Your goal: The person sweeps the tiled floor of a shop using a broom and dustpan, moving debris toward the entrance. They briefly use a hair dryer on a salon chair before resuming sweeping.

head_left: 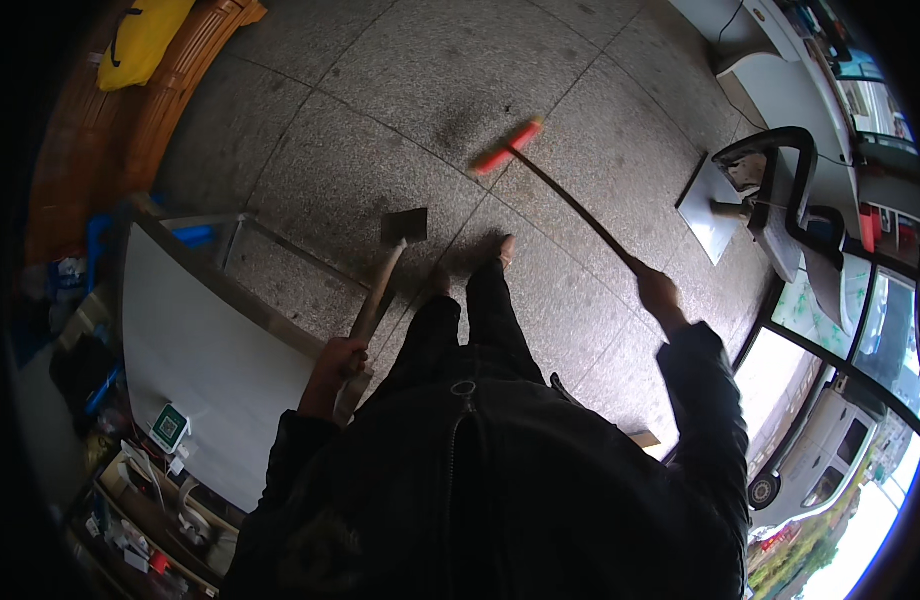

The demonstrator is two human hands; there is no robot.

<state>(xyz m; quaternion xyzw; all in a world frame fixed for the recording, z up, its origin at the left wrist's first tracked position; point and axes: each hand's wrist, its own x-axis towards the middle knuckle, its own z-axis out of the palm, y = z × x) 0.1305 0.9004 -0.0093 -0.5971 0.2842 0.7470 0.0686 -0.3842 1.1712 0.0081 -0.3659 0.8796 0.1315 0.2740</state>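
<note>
My right hand (pixel 662 292) is closed round the dark stick of a broom (pixel 581 205). Its red head (pixel 507 147), a little blurred, is out on the floor ahead of my feet. To the left, the fingers of my left hand (pixel 341 360) wrap the wooden handle of a shovel (pixel 379 284). The flat, dark, square blade (pixel 405 226) of that shovel is low over the floor; whether it touches is unclear. Between blade and broom head lies a strip of floor, with my feet just behind it.
Speckled floor tiles (pixel 400 130) spread ahead, with a dark smudge near the broom head. A white-topped table (pixel 210 350) stands close on my left. Wooden furniture (pixel 110 130) with a yellow bag (pixel 145 40) is at far left. An office chair (pixel 780 210) and a white desk (pixel 795 95) are right.
</note>
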